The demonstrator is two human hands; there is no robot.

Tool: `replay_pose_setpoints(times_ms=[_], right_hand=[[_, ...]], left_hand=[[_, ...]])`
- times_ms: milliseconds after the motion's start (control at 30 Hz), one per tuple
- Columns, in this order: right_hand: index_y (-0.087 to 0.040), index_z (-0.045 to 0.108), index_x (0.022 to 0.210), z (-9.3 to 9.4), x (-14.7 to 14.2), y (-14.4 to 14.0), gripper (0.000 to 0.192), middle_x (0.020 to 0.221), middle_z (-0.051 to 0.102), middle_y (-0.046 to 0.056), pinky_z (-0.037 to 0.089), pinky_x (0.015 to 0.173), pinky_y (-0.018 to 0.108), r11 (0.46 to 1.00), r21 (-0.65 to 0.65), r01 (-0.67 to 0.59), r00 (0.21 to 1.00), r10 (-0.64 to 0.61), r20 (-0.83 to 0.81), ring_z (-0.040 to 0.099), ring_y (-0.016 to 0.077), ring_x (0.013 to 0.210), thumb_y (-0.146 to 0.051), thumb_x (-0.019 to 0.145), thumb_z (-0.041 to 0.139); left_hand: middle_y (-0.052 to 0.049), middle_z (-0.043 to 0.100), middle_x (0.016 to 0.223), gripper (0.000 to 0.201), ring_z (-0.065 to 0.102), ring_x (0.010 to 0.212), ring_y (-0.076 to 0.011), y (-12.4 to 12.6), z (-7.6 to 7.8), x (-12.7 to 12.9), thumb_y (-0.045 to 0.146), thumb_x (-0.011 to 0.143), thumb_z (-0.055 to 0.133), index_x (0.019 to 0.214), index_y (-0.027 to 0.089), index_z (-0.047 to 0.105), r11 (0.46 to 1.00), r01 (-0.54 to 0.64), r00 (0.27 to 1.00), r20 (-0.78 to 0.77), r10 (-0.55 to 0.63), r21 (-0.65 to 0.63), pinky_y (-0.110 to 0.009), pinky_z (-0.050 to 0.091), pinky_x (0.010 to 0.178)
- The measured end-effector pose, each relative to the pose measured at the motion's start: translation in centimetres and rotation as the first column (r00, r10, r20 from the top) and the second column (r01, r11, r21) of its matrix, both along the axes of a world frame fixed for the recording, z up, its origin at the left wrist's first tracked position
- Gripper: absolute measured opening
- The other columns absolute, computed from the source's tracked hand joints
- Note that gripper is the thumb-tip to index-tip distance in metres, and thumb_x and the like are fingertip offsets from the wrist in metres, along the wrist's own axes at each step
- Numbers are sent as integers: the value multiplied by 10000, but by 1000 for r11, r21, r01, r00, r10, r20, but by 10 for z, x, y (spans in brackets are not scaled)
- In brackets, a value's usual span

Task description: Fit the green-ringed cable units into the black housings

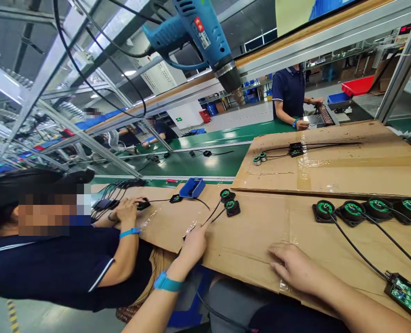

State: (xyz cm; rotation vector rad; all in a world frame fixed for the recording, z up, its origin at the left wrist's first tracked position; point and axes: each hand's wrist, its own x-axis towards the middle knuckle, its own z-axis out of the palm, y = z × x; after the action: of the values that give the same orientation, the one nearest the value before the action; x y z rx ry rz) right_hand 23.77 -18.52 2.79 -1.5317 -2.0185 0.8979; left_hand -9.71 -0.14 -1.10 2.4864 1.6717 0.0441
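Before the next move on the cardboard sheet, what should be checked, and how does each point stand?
1. Left hand on the thin black wires: ok, fingers at their end.
2. Right hand flat on the brown cardboard sheet: ok, holds nothing.
3. Pair of black round parts with green faces lying face up: ok.
4. Row of four black-and-green round parts apart from both hands: ok.
5. Green circuit board fully on the cardboard: cannot tell, cut off by the frame.
6. Blue heat gun hanging overhead: ok.
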Motion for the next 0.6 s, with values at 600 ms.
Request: replay_pose_setpoints(times_ms=[600], right_hand=[[-158,677,1278,-40,5,6,420,1341,623,159,442,1113,490,994,-8,-109,986,109,123,576,326,1254,-320,927,512]], left_hand=[[-180,528,1354,512,455,1321,-350,45,-6,142,385,899,624,1365,212,496,966,5,972,224,-65,259,-516,394,1095]])
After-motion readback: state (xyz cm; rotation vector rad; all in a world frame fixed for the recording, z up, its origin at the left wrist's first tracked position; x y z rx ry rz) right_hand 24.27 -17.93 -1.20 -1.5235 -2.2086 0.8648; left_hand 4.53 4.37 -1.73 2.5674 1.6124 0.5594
